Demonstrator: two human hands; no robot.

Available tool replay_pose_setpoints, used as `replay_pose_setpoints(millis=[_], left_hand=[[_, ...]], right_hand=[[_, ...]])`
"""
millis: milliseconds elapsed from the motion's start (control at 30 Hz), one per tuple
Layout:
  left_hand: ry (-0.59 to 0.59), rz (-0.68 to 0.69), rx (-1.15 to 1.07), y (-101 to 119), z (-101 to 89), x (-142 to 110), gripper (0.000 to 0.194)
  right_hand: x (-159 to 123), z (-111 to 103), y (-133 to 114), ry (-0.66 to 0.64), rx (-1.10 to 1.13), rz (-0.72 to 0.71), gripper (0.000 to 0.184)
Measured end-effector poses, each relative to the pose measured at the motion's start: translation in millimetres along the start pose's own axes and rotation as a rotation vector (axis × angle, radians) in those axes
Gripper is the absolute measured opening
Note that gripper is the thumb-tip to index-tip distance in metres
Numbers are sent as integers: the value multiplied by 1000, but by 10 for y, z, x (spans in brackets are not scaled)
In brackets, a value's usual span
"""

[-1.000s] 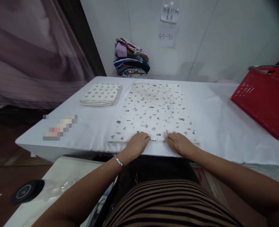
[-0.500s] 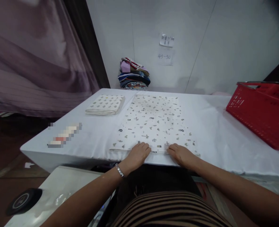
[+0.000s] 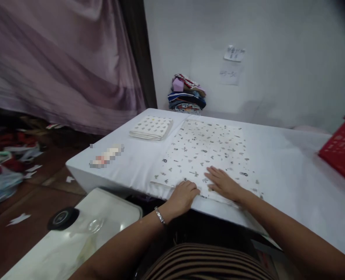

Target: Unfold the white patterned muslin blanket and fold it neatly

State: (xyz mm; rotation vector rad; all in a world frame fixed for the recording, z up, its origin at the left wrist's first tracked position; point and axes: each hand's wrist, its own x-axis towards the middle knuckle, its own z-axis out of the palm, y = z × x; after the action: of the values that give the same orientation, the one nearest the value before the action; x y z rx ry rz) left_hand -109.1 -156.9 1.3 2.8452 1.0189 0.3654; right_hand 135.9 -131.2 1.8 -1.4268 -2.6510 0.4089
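A white cloth (image 3: 204, 149) with small grey and dark plant prints lies spread flat, its near edge close to the table's front. My left hand (image 3: 185, 196), with a silver bracelet at the wrist, is closed over that near edge; the thumb is mostly hidden. Further right, my right hand (image 3: 223, 184) rests palm down on the cloth, fingers stretched out and slightly apart. Left of the spread cloth sits a folded cloth (image 3: 151, 127) with a grey leaf-like print.
A white-covered table (image 3: 289, 167) carries everything. On its left is a small blurred-out item (image 3: 106, 156). A stack of folded fabrics (image 3: 187, 95) stands by the back wall, a red basket (image 3: 343, 149) at far right. Below left are a white surface (image 3: 102, 217) and a black round object (image 3: 63, 218).
My view has turned left, so things sit further right. My right hand has left the near edge and moved onto the cloth, flattening out. My left hand stays at the edge.
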Motion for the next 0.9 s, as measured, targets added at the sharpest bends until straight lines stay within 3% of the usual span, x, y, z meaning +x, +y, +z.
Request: replay_pose_setpoints(millis=[100,267,400,467,567,700,800,900], left_hand=[[16,-44,-77,3,19,-20,25],[82,-118,-153,19,102,-55,27],[96,-133,-164,29,147,-72,29],[98,-139,-176,27,155,-75,29],[124,-155,-200,19,169,-77,29],[167,-168,-238,11,205,-83,34],[206,-175,-260,1,245,-84,38],[261,-148,-272,-39,308,-82,42]], right_hand=[[33,77,177,-33,-58,69,62],[74,139,339,58,-186,56,63],[217,154,429,50,-219,160,66],[318,140,391,92,-228,148,67],[496,120,217,152,-232,8,66],[711,158,38,29,-149,-55,65],[793,177,74,-31,-75,-45,64],[816,120,177,-11,-35,-14,65]])
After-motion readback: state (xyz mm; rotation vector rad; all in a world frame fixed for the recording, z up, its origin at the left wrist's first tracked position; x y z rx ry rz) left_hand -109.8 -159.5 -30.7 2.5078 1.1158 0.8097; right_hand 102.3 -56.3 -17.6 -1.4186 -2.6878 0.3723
